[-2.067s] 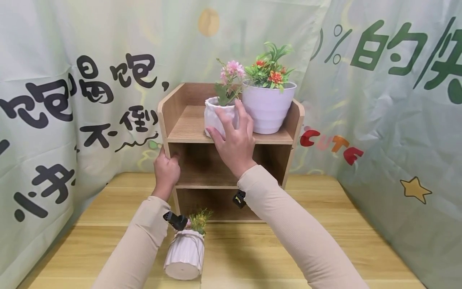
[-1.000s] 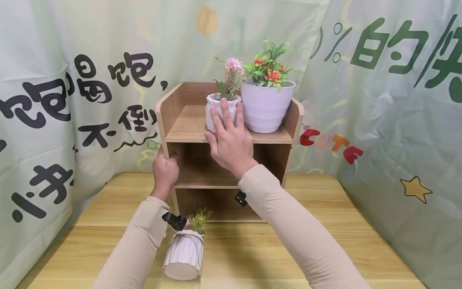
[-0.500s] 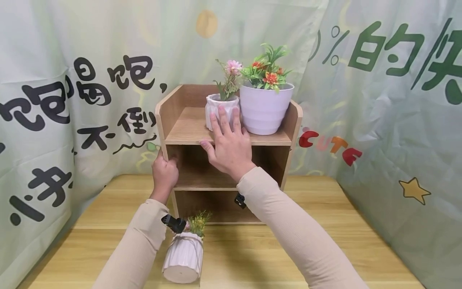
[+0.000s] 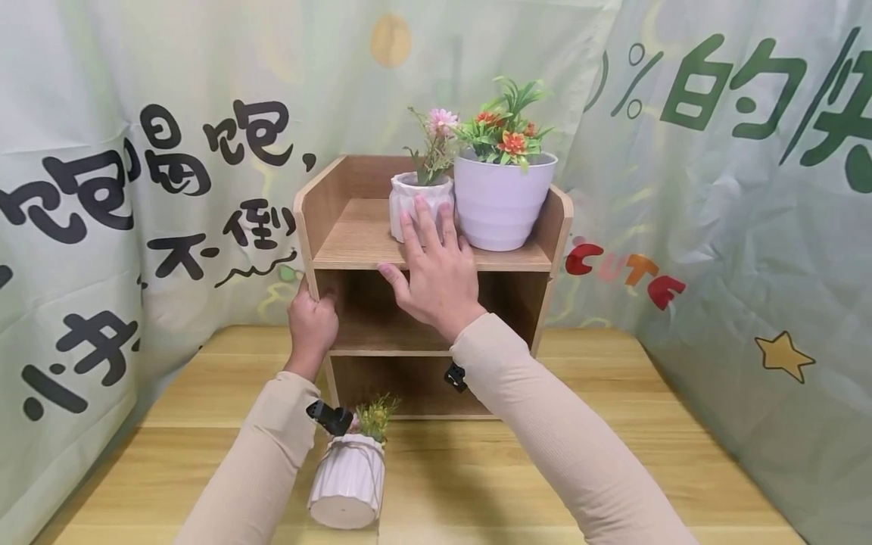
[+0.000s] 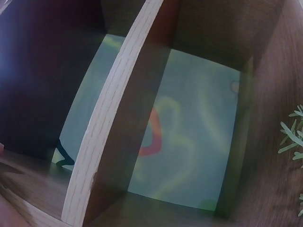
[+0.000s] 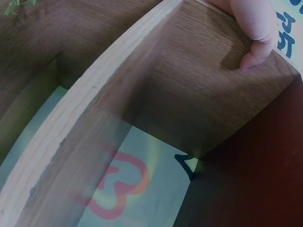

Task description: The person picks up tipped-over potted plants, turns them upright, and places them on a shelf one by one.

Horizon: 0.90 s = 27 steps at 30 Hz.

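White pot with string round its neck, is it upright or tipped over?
Tipped over: the white pot lies on the table, base showing, flowers pointing toward the shelf.

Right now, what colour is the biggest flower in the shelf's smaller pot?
The biggest flower is pink, clearest in the head view.

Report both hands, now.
Left hand: closed, holding the shelf by its left side.
Right hand: open, resting against the small pot.

The pink-flowered white pot [image 4: 402,195] stands upright at the right fingertips [image 4: 425,215]; the left fingers [image 4: 304,291] grip the upright wooden shelf [image 4: 357,235].
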### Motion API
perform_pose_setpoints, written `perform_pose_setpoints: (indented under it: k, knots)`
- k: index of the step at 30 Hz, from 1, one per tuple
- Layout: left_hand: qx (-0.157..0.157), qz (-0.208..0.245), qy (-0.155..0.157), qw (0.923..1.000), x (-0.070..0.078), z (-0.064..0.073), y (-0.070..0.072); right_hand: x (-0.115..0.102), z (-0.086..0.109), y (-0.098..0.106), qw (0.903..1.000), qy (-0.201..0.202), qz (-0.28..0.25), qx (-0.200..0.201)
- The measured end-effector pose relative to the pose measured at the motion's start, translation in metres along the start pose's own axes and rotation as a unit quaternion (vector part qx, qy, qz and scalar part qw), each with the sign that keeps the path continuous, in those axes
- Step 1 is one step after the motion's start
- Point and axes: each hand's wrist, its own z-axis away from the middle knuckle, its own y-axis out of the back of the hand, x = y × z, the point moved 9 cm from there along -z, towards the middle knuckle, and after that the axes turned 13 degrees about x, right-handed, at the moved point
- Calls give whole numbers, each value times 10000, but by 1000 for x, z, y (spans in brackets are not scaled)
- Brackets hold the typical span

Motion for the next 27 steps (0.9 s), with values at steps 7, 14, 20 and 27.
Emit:
perform_pose_setpoints:
  k: [7, 14, 20, 27]
  knots:
    - [-6, -48, -2, 10000, 0, 0, 1, 2, 5, 8, 9978, -44, -629, 207]
    - [-65, -159, 94, 9998, -4, 1, -1, 10, 13, 28, 9728, -71, -2056, 1065]
    - [-110, -110, 45, 9999, -4, 2, -2, 27, 25, 45, 9446, -117, -2639, 1950]
    - [-63, -91, -5, 9999, -1, 0, -1, 53, 42, 64, 9060, -213, -2817, 3152]
